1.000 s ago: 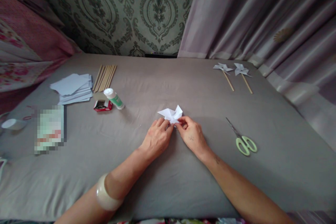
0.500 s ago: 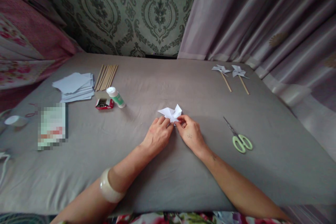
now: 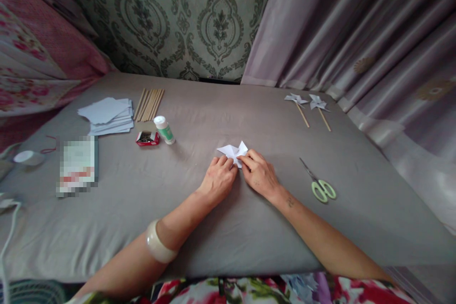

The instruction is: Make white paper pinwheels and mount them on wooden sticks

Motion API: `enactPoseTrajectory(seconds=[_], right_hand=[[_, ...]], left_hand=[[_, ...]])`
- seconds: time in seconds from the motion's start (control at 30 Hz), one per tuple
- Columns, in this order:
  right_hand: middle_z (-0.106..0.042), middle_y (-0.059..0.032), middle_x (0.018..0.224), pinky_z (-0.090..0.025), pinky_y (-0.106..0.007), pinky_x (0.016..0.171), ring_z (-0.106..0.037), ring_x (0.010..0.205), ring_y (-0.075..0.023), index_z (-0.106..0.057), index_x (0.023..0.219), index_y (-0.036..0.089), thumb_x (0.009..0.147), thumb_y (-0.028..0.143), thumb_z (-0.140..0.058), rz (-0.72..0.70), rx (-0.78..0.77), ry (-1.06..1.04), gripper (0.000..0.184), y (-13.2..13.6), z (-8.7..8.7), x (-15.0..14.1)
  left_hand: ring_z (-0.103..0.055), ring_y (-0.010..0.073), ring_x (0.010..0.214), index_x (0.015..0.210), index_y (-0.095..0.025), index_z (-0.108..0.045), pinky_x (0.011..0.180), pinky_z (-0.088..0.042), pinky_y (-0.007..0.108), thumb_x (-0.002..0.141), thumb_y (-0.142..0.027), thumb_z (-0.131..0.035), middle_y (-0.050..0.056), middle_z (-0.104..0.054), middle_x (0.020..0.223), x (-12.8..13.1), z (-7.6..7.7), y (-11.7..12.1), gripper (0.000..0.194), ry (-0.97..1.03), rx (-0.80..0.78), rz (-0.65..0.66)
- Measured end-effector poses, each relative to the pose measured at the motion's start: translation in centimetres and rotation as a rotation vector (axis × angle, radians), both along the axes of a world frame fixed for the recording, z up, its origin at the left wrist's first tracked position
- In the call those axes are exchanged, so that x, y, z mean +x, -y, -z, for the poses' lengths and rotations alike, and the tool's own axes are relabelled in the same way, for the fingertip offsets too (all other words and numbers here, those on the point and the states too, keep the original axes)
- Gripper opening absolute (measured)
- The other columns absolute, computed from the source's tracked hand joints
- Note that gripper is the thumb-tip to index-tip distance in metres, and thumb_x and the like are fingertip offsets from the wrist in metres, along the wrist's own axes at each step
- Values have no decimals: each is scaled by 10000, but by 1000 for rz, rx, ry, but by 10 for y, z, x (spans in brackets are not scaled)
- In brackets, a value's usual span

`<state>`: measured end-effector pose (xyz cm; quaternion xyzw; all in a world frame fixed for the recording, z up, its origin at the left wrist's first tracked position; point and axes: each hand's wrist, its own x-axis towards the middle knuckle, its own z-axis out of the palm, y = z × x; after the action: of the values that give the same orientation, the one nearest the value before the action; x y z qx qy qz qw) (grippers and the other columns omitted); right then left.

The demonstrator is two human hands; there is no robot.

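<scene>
A white paper pinwheel (image 3: 231,150) with folded points lies on the grey cloth in front of me. Curled over its lower left side, my left hand (image 3: 218,178) grips the paper with closed fingers. From the right, my right hand (image 3: 261,174) has its thumb and index finger together at the middle of the pinwheel, pressing a fold there. The near part of the paper is hidden behind my fingers. On my left forearm sits a pale bangle (image 3: 158,243).
Scissors (image 3: 318,185) with green handles lie to the right. Two finished pinwheels (image 3: 318,102) on sticks are at the far right. Leftward are wooden sticks (image 3: 150,104), a paper stack (image 3: 110,116), a glue stick (image 3: 164,130), a small red box (image 3: 147,139) and a blurred packet (image 3: 77,164).
My right fingers have moved from the pinwheel's lower right edge up to its middle. My left hand still holds the paper. The whole view has shifted slightly.
</scene>
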<state>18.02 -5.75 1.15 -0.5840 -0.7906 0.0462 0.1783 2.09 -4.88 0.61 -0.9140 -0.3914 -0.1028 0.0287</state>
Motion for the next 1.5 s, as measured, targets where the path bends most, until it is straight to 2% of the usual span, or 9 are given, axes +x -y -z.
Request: enactPoseTrajectory(seconds=[0.57, 0.77, 0.9, 1.03, 1.17, 1.33, 1.5], right_hand=[[-608, -81, 941, -439, -274, 757, -556, 915, -193, -675, 1055, 206, 910, 194, -454, -58, -21, 125, 264, -4, 2, -2], [-610, -103, 951, -442, -299, 764, -548, 933, -210, -674, 1012, 177, 926, 187, -407, -142, -61, 204, 281, -8, -11, -3], [-624, -105, 956, -441, -301, 758, -556, 935, -212, -676, 934, 185, 905, 175, -423, -186, -103, 258, 255, -14, -19, -4], [-639, -86, 912, -435, -278, 733, -576, 926, -195, -672, 847, 185, 888, 185, -431, -180, -142, 253, 245, -22, -18, -4], [-655, -76, 910, -427, -269, 710, -593, 920, -190, -665, 807, 181, 836, 174, -466, -182, -163, 254, 201, -28, -21, -5], [-681, -79, 926, -422, -274, 701, -615, 910, -204, -706, 816, 189, 800, 180, -482, -166, -215, 258, 224, -35, -34, -7], [-698, -43, 956, -420, -251, 724, -624, 875, -175, -750, 903, 242, 783, 184, -499, -151, -284, 148, 283, -44, -40, 1]], left_hand=[[-531, 245, 919, 937, -120, -647, 773, -388, 371, 907, -140, -451, 93, -619, 920, 1, -1, 2, 199, 6, -42, -7], [-528, 242, 926, 947, -127, -639, 780, -396, 376, 905, -132, -452, 98, -615, 939, 1, -3, 3, 192, 9, -52, -17], [-516, 241, 913, 886, -151, -639, 756, -394, 369, 894, -139, -468, 93, -612, 931, 0, -2, 3, 172, 48, -43, -18], [-513, 234, 875, 797, -164, -642, 735, -390, 369, 877, -159, -488, 84, -617, 891, -4, -3, 1, 173, 124, -31, -22], [-519, 219, 862, 799, -178, -663, 734, -395, 353, 883, -207, -487, 71, -639, 879, -9, -5, -4, 198, 295, -1, -88], [-536, 188, 820, 844, -169, -685, 781, -427, 332, 877, -214, -495, 67, -655, 862, -17, -1, -17, 198, 535, 10, -202], [-559, 183, 807, 856, -162, -704, 798, -452, 332, 866, -228, -500, 72, -653, 837, -23, 1, -27, 214, 654, -19, -273]])
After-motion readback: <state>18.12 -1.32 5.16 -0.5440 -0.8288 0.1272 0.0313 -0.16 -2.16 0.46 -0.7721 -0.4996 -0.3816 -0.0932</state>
